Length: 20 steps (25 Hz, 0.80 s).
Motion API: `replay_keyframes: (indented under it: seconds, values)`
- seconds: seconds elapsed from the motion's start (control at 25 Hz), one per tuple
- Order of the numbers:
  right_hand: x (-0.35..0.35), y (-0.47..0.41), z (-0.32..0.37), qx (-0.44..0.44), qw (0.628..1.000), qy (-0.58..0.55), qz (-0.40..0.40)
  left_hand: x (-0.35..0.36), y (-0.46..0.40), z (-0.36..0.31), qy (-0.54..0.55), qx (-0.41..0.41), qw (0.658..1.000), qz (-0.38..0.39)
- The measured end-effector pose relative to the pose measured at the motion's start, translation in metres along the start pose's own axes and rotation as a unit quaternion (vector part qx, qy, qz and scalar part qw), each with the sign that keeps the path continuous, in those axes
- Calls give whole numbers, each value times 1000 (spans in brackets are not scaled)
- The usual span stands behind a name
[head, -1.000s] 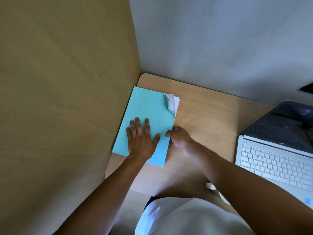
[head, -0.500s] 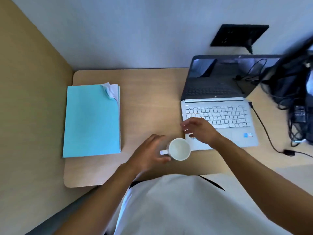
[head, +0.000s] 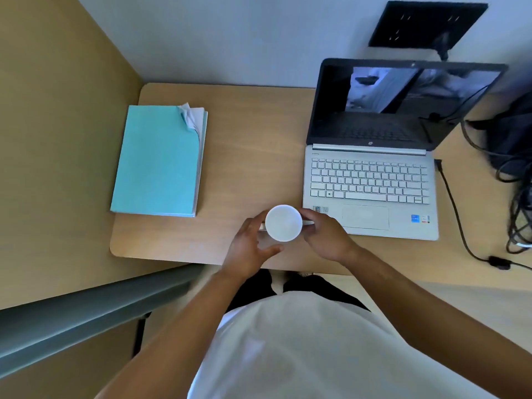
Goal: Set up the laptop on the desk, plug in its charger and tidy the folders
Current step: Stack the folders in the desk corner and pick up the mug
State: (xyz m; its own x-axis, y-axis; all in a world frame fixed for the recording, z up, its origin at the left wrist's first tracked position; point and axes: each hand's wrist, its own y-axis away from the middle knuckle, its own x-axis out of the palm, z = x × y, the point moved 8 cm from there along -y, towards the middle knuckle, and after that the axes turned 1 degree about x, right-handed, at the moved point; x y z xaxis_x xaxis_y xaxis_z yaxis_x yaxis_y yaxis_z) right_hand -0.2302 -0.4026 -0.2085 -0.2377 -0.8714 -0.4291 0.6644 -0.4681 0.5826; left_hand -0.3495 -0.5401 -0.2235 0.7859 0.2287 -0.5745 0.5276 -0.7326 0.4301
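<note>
— How does the laptop look?
— Silver, lid open, dark screen, on the tabletop; a black cable is plugged into its right side.
— And the hands?
— Just off the laptop's front left corner. The left hand and right hand cup a white mug between them, fingers curled around its sides.
— Anything in the mug?
— It looks empty.
— The folders?
— A turquoise stack, well left of the laptop, top corner curled.

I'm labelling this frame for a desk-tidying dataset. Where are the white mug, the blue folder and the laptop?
white mug (head: 283, 223): head view, inside of the cup near the rim.
blue folder (head: 157, 162): head view, middle of the front cover.
laptop (head: 370, 180): head view, middle of the keyboard.
</note>
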Motion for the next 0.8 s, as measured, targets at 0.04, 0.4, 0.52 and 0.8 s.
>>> replay_keyframes:
  seconds: [0.04, 0.4, 0.52, 0.8]
  values:
    - [1, 3, 2, -10, 1000, 10, 0, 1, 2, 1, 13, -6, 1000, -11]
    - [55, -1, 66, -47, 999, 25, 12, -62, 30, 44, 109, -7, 992, -70]
    - [105, -18, 119, -95, 993, 44, 52, -116, 56, 87, 148, -40, 979, -132]
    - [227, -51, 213, -160, 975, 90, 127, -201, 102, 181, 161, -116, 950, -241]
